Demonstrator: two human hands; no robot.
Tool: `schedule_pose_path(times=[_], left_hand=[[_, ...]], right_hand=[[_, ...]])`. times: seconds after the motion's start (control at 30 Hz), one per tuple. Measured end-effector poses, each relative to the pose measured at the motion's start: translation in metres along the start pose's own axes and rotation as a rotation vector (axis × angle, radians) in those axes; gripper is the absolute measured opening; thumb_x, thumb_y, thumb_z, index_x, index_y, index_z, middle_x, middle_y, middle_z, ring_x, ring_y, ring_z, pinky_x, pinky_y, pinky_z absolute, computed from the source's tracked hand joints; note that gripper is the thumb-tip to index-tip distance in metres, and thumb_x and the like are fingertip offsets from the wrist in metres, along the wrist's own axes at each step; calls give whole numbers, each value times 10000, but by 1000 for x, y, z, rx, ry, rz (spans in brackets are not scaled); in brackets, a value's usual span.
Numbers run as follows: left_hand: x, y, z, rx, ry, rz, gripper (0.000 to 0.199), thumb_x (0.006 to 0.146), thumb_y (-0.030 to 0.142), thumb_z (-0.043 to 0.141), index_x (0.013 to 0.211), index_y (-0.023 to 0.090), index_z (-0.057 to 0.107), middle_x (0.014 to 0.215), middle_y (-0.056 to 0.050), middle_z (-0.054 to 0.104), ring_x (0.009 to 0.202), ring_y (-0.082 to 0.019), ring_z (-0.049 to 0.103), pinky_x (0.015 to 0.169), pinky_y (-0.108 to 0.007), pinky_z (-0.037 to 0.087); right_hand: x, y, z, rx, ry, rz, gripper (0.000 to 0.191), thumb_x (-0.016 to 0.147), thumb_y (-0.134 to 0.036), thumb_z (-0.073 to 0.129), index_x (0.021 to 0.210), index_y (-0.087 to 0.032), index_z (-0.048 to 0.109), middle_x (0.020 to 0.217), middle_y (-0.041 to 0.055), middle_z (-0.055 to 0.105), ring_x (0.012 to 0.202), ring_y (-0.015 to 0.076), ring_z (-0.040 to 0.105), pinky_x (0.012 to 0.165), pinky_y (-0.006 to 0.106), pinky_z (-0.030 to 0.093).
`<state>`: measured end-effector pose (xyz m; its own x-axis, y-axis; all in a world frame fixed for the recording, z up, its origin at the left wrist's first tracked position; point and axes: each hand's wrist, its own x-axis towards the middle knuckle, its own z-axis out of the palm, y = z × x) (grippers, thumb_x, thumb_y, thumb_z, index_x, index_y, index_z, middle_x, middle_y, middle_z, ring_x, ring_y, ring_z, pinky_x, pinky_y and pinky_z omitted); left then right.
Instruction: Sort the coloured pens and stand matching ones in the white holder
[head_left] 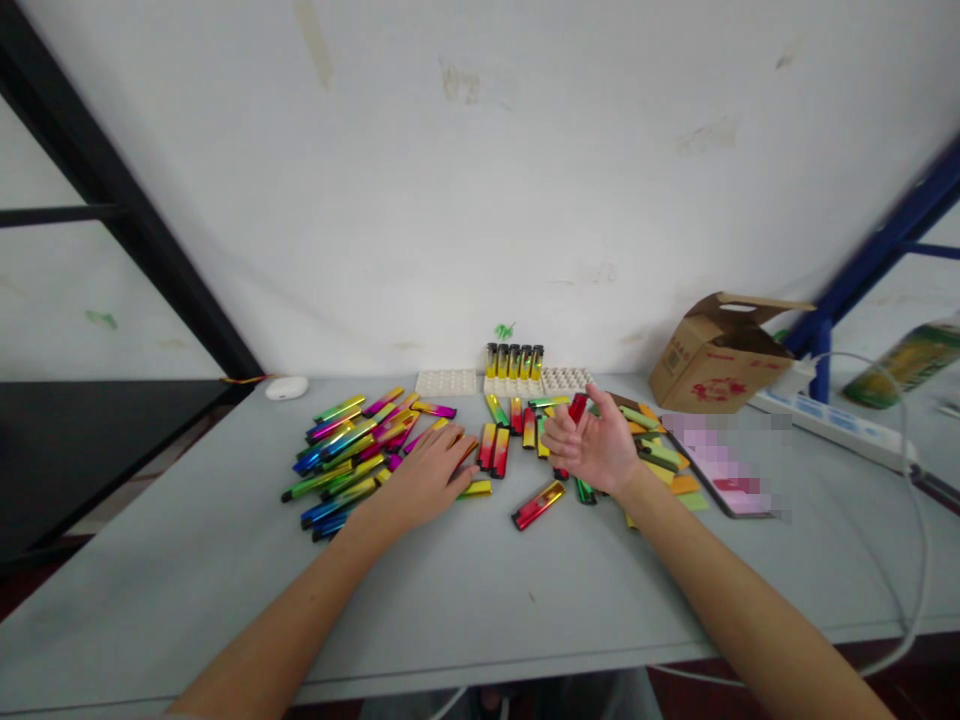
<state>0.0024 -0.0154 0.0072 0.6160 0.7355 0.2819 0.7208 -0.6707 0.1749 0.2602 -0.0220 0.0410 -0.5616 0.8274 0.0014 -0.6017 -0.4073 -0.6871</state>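
Bare forearms (300, 600) are spanning the front of the grey table (480, 610), where a red-and-gold lighter (538, 505) is lying apart between them. Palm down, the left hand (429, 468) is arching beside the left pile (337, 470) with fingers bent, its hold hidden, while the right hand (600, 450) is facing partly upward, fingers half curled and thumb apart, a red lighter (577, 407) showing between them, though whether gripped I cannot tell. Behind, upright lighters (514, 362) are standing in the middle tray (514, 386), and a box (720, 365) is sitting farther right, near a phone (709, 460).
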Motion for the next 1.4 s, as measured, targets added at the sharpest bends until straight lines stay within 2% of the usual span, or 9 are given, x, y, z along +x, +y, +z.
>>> schedule_pose_path(times=[0.13, 0.27, 0.6, 0.87, 1.07, 1.23, 1.4], left_hand=[[0, 0, 1, -7, 6, 2, 289, 924, 337, 472, 1153, 184, 561, 1164, -115, 559, 1136, -267, 512, 1007, -447, 411], [-1, 0, 1, 4, 7, 11, 288, 926, 337, 469, 1157, 187, 554, 1169, -116, 554, 1144, -270, 504, 1009, -450, 407], [0, 0, 1, 16, -18, 11, 286, 931, 327, 458, 1159, 177, 544, 1152, -113, 540, 1130, -265, 498, 1017, -452, 398], [0, 2, -2, 6, -7, 18, 293, 931, 321, 448, 1157, 169, 554, 1150, -124, 550, 1134, -267, 499, 1020, -460, 396], [0, 1, -1, -18, 6, 15, 265, 920, 318, 467, 1123, 183, 569, 1118, -110, 562, 1108, -259, 522, 1008, -448, 411], [0, 0, 1, 3, 13, 9, 285, 917, 319, 474, 1150, 179, 559, 1188, -123, 548, 1166, -272, 495, 1031, -450, 393], [0, 2, -2, 14, -18, 15, 269, 931, 317, 448, 1133, 176, 556, 1128, -115, 552, 1122, -265, 512, 1015, -454, 403]], right_hand=[[2, 3, 0, -56, 8, -10, 423, 799, -547, 470, 614, -167, 501, 591, -20, 345, 515, 103, 329, 402, 177, 231], [6, 7, 0, -158, 45, -49, 428, 786, -563, 471, 621, -168, 493, 602, -11, 363, 529, 107, 350, 404, 179, 236], [10, 9, 6, -233, 200, 33, 381, 789, -507, 383, 559, -213, 307, 504, -82, 176, 433, 73, 96, 361, 179, 92], [12, 18, 17, -285, 289, 41, 291, 800, -415, 321, 592, -211, 303, 516, -84, 183, 426, 73, 96, 379, 185, 84], [13, 20, 14, -308, 267, 38, 282, 805, -411, 313, 607, -210, 312, 529, -82, 191, 427, 73, 106, 383, 189, 88], [14, 20, 12, -285, 246, 30, 285, 803, -423, 318, 615, -209, 322, 532, -81, 188, 425, 72, 120, 384, 189, 87], [13, 20, 12, -300, 237, 25, 288, 814, -420, 310, 619, -208, 325, 532, -78, 205, 425, 70, 125, 384, 192, 90]])
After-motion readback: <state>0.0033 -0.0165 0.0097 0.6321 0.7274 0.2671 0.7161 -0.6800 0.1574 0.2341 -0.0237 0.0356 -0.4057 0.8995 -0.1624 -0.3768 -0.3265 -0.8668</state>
